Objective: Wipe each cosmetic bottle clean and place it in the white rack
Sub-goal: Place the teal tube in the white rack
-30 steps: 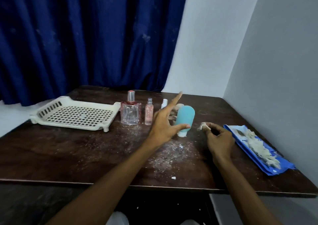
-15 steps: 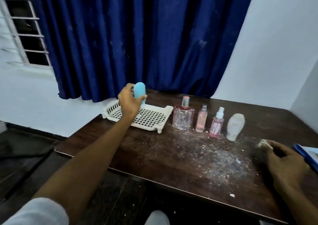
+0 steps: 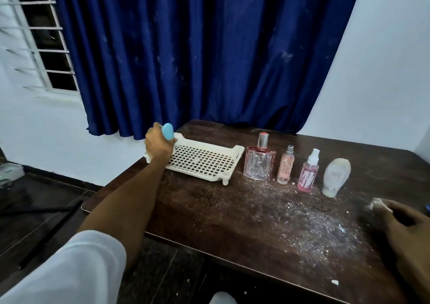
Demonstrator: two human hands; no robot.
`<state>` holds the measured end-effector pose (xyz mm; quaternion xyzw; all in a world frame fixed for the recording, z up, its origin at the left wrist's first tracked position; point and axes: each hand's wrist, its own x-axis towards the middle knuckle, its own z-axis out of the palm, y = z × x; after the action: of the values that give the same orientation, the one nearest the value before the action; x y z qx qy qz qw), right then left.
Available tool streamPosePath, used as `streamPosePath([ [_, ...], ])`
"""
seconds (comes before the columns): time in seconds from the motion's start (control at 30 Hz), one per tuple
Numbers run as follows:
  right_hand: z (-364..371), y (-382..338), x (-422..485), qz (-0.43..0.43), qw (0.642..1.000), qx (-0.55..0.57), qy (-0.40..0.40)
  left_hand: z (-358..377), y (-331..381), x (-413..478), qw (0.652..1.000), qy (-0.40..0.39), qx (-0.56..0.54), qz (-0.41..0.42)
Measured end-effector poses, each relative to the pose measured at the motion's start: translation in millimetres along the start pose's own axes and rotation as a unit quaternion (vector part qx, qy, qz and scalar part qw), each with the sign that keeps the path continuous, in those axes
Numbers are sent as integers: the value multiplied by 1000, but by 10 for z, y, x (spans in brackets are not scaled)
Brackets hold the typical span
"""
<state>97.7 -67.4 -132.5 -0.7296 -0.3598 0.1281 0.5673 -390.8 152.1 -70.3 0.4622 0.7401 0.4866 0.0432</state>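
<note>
My left hand [image 3: 157, 146] grips a light blue bottle [image 3: 168, 131] upright over the far left corner of the white rack [image 3: 204, 161]; only the bottle's top shows above my fingers. On the dusty table to the rack's right stand three bottles and a tube: a square pink perfume bottle [image 3: 259, 160], a slim pink bottle [image 3: 285, 166], a pink spray bottle [image 3: 308, 172] and a dusty white tube [image 3: 335, 175] standing on its cap. My right hand [image 3: 404, 231] rests on the table at the right edge, pinching a small white wipe [image 3: 378, 203].
White powder and crumbs [image 3: 302, 213] cover the dark wooden table [image 3: 209, 215] in front of the bottles. A blue curtain [image 3: 197, 54] hangs behind the table. The table's left corner borders a dark floor [image 3: 35, 210]. A sliver of a blue object [image 3: 427, 207] shows at the right edge.
My left hand picked up the blue bottle from beside the others, carried it left to the rack's far corner and has lowered it slightly. My view swung left. The right hand stayed put.
</note>
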Motion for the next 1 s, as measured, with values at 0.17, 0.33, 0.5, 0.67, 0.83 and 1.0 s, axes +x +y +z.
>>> streamPosePath([
  [0.17,-14,-26,-13,5,1000,6,-7,33,4,-15,1000,3,20,12],
  [0.33,-18,6,3,5,1000,19,-15,13,-25,-38,1000,5,25,12],
  [0.5,30,-35,-22,0,999,34,-14,14,-13,-56,1000,1,27,8],
  [0.67,53,-52,-11,-27,999,35,-15,7,-20,-63,999,-1,41,6],
  [0.83,100,-184,-26,-65,998,18,14,-37,-84,-88,999,35,7,2],
  [1.0,165,-261,-59,-88,995,21,34,-16,285,-423,967,182,-90,152],
])
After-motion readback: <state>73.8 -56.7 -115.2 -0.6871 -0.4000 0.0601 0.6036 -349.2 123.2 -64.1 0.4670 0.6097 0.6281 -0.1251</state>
